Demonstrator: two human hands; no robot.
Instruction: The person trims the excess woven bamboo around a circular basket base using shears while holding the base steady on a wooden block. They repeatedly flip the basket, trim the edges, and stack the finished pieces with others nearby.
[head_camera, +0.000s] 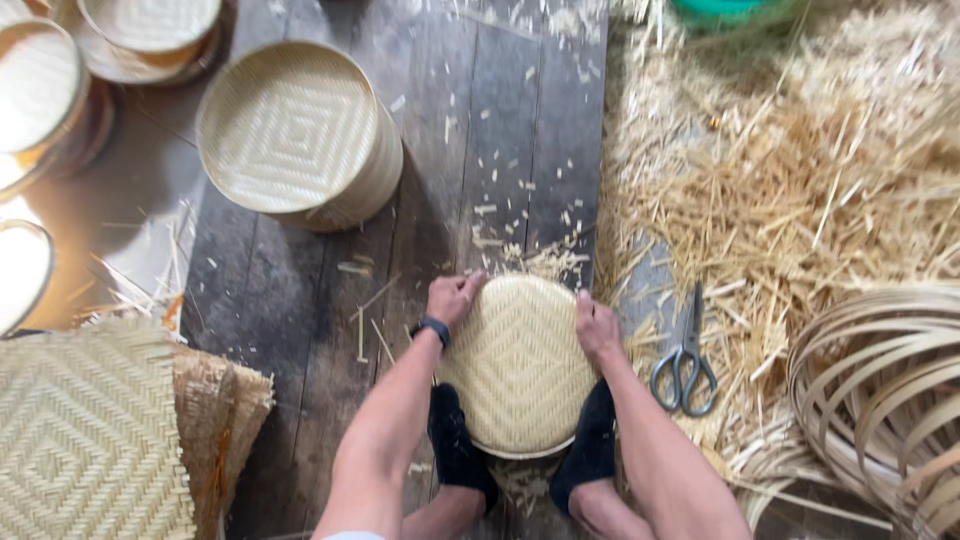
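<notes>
My left hand (455, 298) and right hand (597, 328) clasp the round woven lid (518, 362) at ten and two; bare floor (300, 330) opens toward nine, scissors (686, 358) near three.

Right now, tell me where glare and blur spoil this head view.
Head view: strong glare washes out the round woven lids at upper left; the green container at the top edge is blurred; the round woven bamboo tray between left hand and right hand is evenly lit and sharp.

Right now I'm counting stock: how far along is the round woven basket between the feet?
Done: its diamond-weave base looks complete, like the finished round bamboo basket behind it. In hand: the left hand and right hand press the round woven basket at its rim. Left: unclear; grey-handled scissors and coiled bamboo strips lie beside it.
</notes>
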